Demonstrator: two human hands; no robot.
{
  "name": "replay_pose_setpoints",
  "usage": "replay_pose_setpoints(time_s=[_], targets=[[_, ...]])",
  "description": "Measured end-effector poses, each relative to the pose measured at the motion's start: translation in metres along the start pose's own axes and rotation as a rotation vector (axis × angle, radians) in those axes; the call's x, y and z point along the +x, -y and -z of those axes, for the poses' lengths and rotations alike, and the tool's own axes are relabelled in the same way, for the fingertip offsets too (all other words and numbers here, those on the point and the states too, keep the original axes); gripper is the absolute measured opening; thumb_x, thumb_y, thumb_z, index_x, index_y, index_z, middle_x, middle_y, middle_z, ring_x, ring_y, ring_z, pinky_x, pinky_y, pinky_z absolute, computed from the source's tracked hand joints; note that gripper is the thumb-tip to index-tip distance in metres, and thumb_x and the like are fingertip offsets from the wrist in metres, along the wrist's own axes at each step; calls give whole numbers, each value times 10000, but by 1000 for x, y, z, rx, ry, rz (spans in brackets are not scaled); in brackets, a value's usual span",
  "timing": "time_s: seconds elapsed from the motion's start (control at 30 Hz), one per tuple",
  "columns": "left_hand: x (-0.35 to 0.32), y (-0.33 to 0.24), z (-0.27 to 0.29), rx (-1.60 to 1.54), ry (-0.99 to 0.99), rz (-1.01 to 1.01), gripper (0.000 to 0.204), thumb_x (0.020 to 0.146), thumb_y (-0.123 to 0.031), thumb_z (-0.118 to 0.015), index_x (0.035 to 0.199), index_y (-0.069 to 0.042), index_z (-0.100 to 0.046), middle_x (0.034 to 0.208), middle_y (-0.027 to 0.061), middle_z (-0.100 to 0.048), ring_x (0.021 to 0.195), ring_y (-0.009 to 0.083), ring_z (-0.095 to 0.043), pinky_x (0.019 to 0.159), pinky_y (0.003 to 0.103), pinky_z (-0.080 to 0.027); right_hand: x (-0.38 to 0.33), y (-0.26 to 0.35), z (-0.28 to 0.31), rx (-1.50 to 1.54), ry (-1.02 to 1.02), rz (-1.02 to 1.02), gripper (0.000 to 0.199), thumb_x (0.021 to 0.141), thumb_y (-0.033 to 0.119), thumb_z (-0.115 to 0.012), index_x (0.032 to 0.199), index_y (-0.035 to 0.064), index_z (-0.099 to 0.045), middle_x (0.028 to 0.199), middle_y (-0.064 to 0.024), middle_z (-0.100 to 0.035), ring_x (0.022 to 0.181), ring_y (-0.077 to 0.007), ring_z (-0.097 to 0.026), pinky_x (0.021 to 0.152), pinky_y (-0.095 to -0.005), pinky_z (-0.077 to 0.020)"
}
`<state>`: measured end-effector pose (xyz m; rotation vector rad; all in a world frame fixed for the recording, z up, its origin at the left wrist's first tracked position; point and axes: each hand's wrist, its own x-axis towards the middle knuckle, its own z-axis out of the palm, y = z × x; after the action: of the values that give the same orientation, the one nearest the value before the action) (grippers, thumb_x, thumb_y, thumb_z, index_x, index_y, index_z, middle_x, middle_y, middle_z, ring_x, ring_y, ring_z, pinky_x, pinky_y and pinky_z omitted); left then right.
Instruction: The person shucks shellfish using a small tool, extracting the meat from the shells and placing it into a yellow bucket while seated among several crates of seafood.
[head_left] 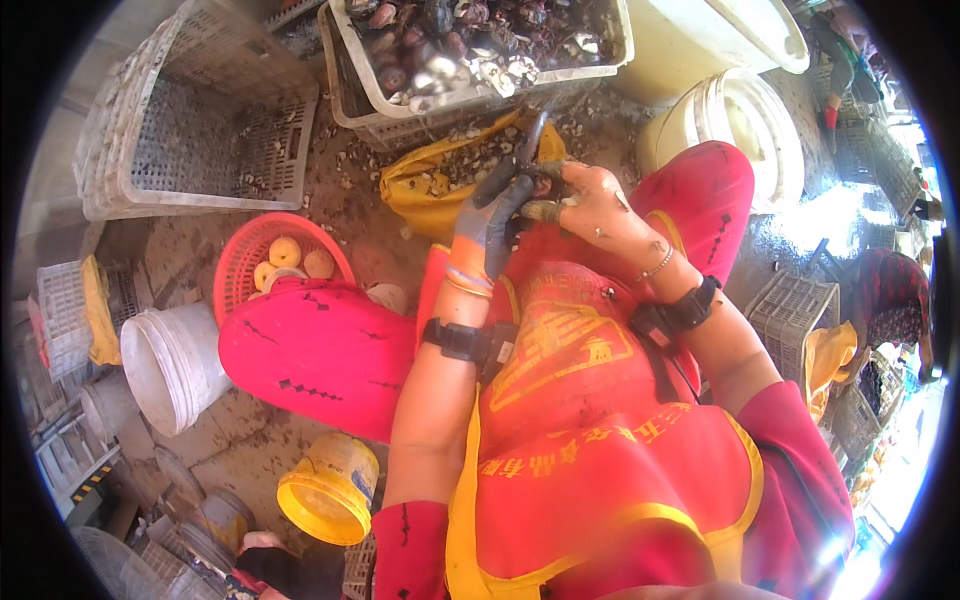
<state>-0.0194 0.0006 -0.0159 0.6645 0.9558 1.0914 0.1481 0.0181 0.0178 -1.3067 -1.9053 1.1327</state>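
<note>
In front of my apron, my two hands meet. My left hand [492, 212], in a dark grey glove, is closed around a knife [535, 138] whose narrow blade points up and away. My right hand [596, 206] has covers on its fingertips and is closed in a pinch beside the left. Between the fingers shows a small dark reddish piece [542, 187], partly hidden. Just beyond lies a yellow bag or cloth [412, 200] with dark and pale scraps on it. A pale plastic crate [480, 92] farther off holds many dark reddish-brown round pieces, some showing white.
Stacked grey crates [215, 200] stand at the far left. A pink basket [232, 262] with pale round pieces sits by my left knee, near a white bucket [165, 365] and a yellow bucket [318, 492]. Another white bucket [700, 115] stands beyond my right knee. Scraps litter the wet floor.
</note>
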Motion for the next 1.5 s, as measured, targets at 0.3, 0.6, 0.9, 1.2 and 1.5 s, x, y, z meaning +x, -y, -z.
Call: replay_pose_setpoints(time_s=[0.3, 0.6, 0.9, 1.2, 1.5], targets=[[-2, -13, -4, 341, 10, -458, 184, 833, -63, -615, 1010, -39, -660, 968, 44, -654, 758, 100, -581, 689, 219, -464, -3, 25, 28, 350, -17, -230, 367, 785, 109, -664, 1121, -5, -566, 808, -25, -612, 603, -75, -525, 537, -212, -421], [6, -9, 8, 513, -92, -535, 171, 837, -47, -603, 998, -16, -654, 954, 40, -655, 789, 95, -576, 695, 217, -451, -7, 27, 26, 550, -100, -245, 385, 787, 80, -656, 1147, -3, -547, 941, -41, -619, 727, -84, -553, 606, -204, -444], [9, 17, 5, 316, -183, -396, 209, 823, -66, -624, 1029, -47, -655, 906, 36, -654, 804, 99, -586, 750, 224, -458, 8, 10, 27, -389, -334, 183, 398, 750, 67, -672, 1117, 5, -530, 891, -92, -614, 769, -182, -606, 667, -286, -487], [-7, -14, 9, 218, -62, 40, 240, 815, -95, -638, 1038, -7, -645, 943, 71, -664, 806, 94, -587, 734, 206, -460, -2, 0, 28, -506, -290, 238, 415, 714, 61, -692, 1093, 9, -531, 846, -114, -600, 767, -229, -614, 663, -305, -505], [-21, -44, -4, 460, -125, 60, 217, 823, -99, -615, 1026, -33, -656, 902, 74, -665, 775, 104, -594, 686, 226, -465, 1, -2, 29, -495, -246, 222, 407, 738, 75, -697, 1113, 22, -551, 854, -104, -613, 766, -189, -599, 663, -288, -490]])
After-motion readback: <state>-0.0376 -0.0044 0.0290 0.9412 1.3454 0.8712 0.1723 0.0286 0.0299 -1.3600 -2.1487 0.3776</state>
